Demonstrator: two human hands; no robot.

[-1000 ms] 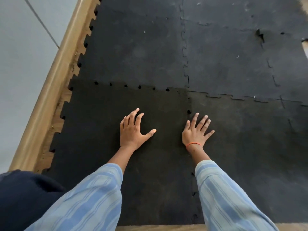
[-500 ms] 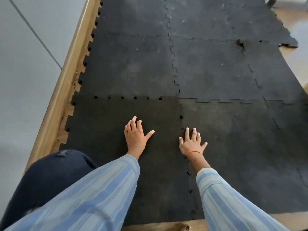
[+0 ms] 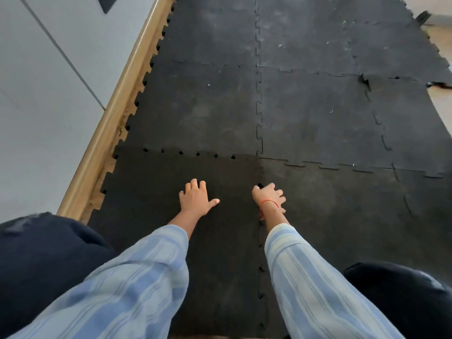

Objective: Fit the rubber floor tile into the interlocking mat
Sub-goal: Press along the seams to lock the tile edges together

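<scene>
My left hand (image 3: 195,200) is flat, fingers spread, palm down on the tile (image 3: 171,204), holding nothing, just pressing. My right hand (image 3: 269,198) is loosely curled, knuckles up, right on the seam betw. tile and mat (image 3: 330,118), w/ fingertips down; it grips nothing that I can see. The tile lies at the near-left corner of the mat, its far edge along the next piece, where small dark gaps show at the teeth, so prob. not fully seated there. The right seam looks partly open too.

Feel, I'd guess: thick rubber, heavy-ish, grippy, bends a bit but won't slide easily. No real place to grab once it's down; better to push w/ palm or heel of hand along the teeth, one lock at a time.

Around: wooden skirting (image 3: 115,111) and the wall (image 3: 36,94) are close on the left, so little room to shift the tile that way. My knees (image 3: 49,253) crowd the near edge. A torn spot in the mat far right is well apart.
</scene>
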